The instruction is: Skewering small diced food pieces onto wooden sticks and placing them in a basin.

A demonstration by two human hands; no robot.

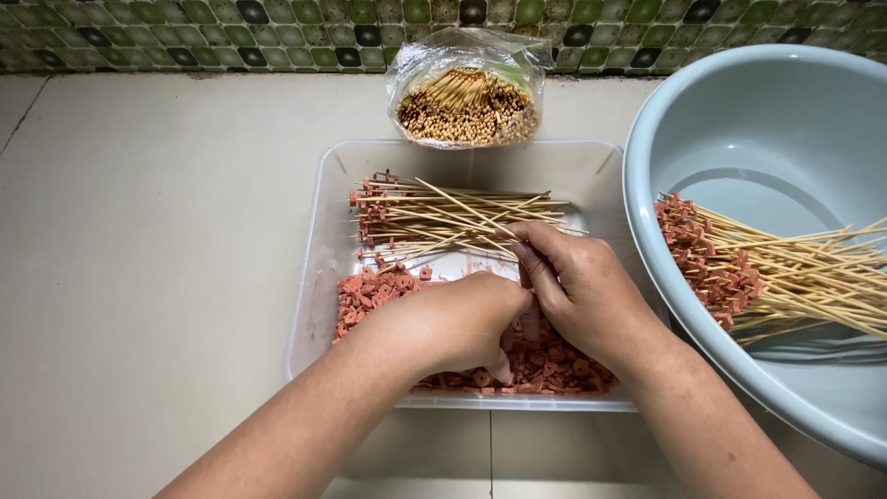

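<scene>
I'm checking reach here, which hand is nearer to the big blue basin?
Right. The right hand is over the clear tray, just beside the blue basin; the left hand sits farther away, toward the tray's middle.

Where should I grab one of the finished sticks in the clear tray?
Grab a finished skewer by its bare wooden end, coming from the right. The meat pieces crowd the left tips, while the bare ends point right, toward the right hand.
</scene>
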